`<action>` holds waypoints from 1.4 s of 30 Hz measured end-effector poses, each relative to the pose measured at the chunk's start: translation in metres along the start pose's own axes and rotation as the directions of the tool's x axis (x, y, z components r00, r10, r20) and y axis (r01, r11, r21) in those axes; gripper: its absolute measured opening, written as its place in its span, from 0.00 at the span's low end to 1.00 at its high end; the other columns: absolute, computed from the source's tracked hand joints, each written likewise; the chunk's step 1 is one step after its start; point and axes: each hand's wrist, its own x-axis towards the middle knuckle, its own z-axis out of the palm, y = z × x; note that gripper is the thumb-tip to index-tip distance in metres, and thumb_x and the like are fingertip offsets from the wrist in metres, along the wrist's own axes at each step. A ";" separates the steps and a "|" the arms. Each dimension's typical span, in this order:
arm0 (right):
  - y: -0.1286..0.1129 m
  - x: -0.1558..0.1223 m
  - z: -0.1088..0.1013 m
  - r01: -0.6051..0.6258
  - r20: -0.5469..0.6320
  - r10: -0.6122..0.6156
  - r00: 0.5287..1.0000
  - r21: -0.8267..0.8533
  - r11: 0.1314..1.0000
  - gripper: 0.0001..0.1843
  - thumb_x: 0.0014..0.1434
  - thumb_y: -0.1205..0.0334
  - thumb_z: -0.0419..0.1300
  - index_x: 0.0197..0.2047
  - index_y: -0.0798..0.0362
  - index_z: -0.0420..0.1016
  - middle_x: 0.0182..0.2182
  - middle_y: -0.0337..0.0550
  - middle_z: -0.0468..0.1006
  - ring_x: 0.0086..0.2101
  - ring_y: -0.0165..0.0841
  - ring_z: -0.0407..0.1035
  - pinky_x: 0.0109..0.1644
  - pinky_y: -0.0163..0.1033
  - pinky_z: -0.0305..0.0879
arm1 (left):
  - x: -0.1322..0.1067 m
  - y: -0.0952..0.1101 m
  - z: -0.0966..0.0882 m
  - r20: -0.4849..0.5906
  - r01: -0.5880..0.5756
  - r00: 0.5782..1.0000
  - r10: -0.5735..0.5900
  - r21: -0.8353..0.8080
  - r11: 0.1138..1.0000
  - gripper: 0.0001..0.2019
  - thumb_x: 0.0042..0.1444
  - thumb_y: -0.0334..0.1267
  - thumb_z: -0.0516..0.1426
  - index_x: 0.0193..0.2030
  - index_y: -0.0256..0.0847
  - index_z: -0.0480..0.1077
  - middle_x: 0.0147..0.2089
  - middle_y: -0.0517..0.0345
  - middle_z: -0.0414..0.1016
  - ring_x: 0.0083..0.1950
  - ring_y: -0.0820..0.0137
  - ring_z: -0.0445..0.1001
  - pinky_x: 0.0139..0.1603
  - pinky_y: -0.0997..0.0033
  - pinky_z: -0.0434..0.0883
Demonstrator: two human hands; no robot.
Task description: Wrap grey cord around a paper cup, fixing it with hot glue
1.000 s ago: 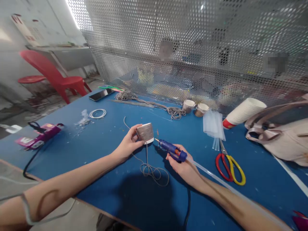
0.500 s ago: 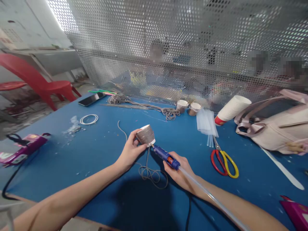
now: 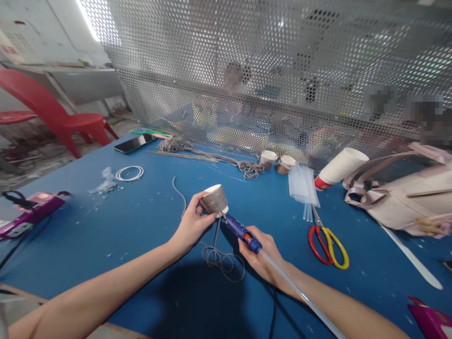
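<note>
Over the blue worktop (image 3: 141, 226), in the head view, the left hand (image 3: 190, 225) grasps a cord-wrapped cup (image 3: 215, 200) between thumb and fingers, its mouth tilted up and a white strip showing bare at the lower edge. The right hand (image 3: 263, 252) is wrapped around a blue glue gun (image 3: 237, 228), with a long clear glue stick (image 3: 294, 285) running out of its back. The nozzle points at the cup's lower edge, close to the left thumb; whether it touches cannot be told. Grey cord (image 3: 223, 263) hangs from the cup and lies in loose loops beneath. To do this well, I would lay a thin, short line of glue right against the last turn, since a long bead would probably set before cord covers it. Turning the cup with the left hand, rather than swinging the gun, should give a more even line. The thumb would be safer a little farther round the cup, as the tip is likely hot. The loops look best left free of the gun's black cable (image 3: 273, 306), so the cord can feed without tugging.
</note>
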 end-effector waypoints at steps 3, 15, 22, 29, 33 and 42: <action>0.002 0.000 -0.001 -0.006 -0.007 0.006 1.000 -0.013 1.000 0.03 0.58 0.62 0.53 0.35 0.50 0.66 0.21 0.36 0.72 0.18 0.29 0.66 0.26 0.32 0.64 | 0.000 0.000 0.000 -0.003 0.002 1.000 -0.002 0.004 1.000 0.26 0.43 0.33 0.63 0.50 0.42 0.62 0.47 0.55 0.73 0.50 0.65 0.74 0.54 0.62 0.70; 0.002 0.000 0.001 0.082 0.019 -0.082 0.996 -0.037 0.996 0.03 0.58 0.64 0.53 0.36 0.50 0.66 0.22 0.38 0.74 0.19 0.29 0.68 0.27 0.32 0.65 | 0.003 -0.006 -0.001 -0.006 -0.009 1.000 0.009 0.020 1.000 0.26 0.43 0.35 0.64 0.48 0.43 0.60 0.44 0.57 0.74 0.48 0.65 0.75 0.53 0.60 0.71; 0.001 0.001 0.003 0.112 0.025 -0.110 0.994 -0.072 0.991 0.03 0.58 0.65 0.52 0.36 0.50 0.65 0.21 0.38 0.74 0.18 0.29 0.67 0.26 0.32 0.64 | 0.004 -0.005 -0.001 -0.012 -0.013 1.000 0.013 0.013 1.000 0.26 0.42 0.34 0.64 0.48 0.44 0.59 0.42 0.58 0.74 0.46 0.65 0.76 0.52 0.60 0.72; 0.001 0.002 -0.002 -0.001 -0.024 0.001 1.000 -0.007 1.000 0.03 0.58 0.62 0.53 0.32 0.50 0.66 0.20 0.36 0.72 0.18 0.28 0.65 0.25 0.32 0.62 | 0.005 -0.001 -0.006 0.021 -0.001 1.000 0.002 -0.023 1.000 0.25 0.42 0.33 0.64 0.47 0.43 0.60 0.42 0.58 0.74 0.45 0.68 0.75 0.50 0.64 0.71; 0.000 0.002 -0.002 -0.035 -0.018 0.035 0.999 0.008 0.999 0.04 0.57 0.62 0.54 0.31 0.50 0.66 0.19 0.35 0.70 0.18 0.28 0.63 0.24 0.32 0.61 | 0.008 0.000 -0.007 0.041 0.001 0.999 0.001 -0.044 0.999 0.26 0.40 0.33 0.65 0.46 0.44 0.60 0.41 0.59 0.73 0.45 0.68 0.75 0.50 0.64 0.70; -0.005 0.007 -0.009 -0.168 -0.024 0.170 0.985 0.060 0.984 0.09 0.56 0.61 0.55 0.25 0.50 0.63 0.17 0.33 0.65 0.17 0.26 0.58 0.21 0.30 0.55 | 0.009 0.003 -0.008 0.050 -0.024 0.998 0.028 -0.085 0.996 0.26 0.37 0.31 0.65 0.44 0.44 0.61 0.42 0.61 0.71 0.44 0.70 0.73 0.49 0.66 0.70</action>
